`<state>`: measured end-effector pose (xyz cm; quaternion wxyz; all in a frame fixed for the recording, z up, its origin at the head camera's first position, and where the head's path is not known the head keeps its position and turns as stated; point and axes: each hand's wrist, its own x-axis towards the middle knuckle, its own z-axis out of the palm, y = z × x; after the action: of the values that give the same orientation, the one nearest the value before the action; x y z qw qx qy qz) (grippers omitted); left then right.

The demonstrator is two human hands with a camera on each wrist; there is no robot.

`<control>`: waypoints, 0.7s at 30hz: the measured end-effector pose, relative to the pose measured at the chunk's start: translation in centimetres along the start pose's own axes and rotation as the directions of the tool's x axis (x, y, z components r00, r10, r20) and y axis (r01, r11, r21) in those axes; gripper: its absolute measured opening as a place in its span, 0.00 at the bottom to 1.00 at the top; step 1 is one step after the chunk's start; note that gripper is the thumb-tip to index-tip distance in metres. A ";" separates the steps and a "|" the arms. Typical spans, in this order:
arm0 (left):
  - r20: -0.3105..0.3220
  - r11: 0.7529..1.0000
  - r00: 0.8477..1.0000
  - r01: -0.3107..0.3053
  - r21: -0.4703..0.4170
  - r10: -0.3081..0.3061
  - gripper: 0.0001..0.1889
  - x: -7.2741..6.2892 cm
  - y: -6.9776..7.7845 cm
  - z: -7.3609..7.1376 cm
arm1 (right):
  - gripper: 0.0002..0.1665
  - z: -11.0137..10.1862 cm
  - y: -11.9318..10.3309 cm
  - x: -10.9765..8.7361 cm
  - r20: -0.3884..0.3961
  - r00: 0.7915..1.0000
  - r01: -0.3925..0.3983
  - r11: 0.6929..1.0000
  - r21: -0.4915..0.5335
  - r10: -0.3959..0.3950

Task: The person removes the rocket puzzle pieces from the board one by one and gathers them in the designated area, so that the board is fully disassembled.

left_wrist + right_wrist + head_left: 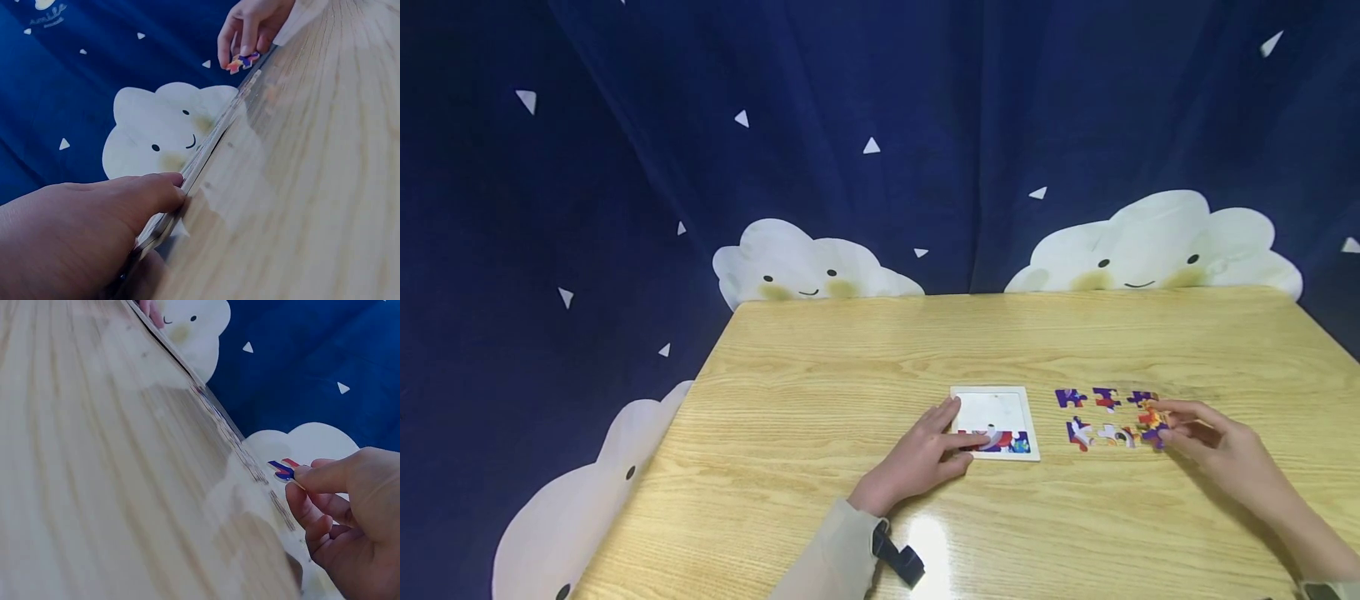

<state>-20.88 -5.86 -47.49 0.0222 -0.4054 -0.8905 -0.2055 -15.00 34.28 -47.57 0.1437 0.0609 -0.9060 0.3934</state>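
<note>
A small white puzzle frame (1032, 433) lies on the table, with a strip of joined, colourful puzzle pieces (1006, 442) along its near side. My left hand (925, 454) rests over the frame's left edge, one extended finger touching the placed pieces. To the right, my right hand (1232, 454) pinches an orange and purple puzzle piece (1152, 422) between thumb and fingers. The right wrist view shows this piece (284, 470) held above the tabletop, mostly blue and red from that side. Fingertips hide part of it.
Several loose puzzle pieces (1079, 433) lie in two rows between the frame and my right hand. The wooden table (790, 375) reaches back to a dark blue curtain (910, 75) printed with clouds and white triangles. A black strap (898, 557) hangs at my left wrist.
</note>
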 end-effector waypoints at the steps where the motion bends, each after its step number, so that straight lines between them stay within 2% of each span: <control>1: 0.002 1.000 1.000 0.002 0.000 -0.002 0.19 0.0 0.0 0.0 | 0.21 -0.1 0.2 -0.1 0.001 1.000 -0.002 1.000 0.006 0.002; 12: -0.008 1.000 1.000 -0.016 0.023 0.017 0.18 -0.1 -0.1 0.0 | 0.22 -0.3 0.8 -0.1 -0.016 1.000 0.013 1.000 0.025 -0.013; 21: -0.001 1.000 1.000 -0.017 0.001 0.017 0.19 0.0 -0.2 0.0 | 0.21 -0.3 1.0 -0.1 0.011 1.000 -0.018 0.997 -0.069 0.018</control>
<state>-21.00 -5.99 -47.54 0.0246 -0.4126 -0.8871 -0.2052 -15.08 35.17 -48.07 0.1371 0.0499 -0.9203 0.3630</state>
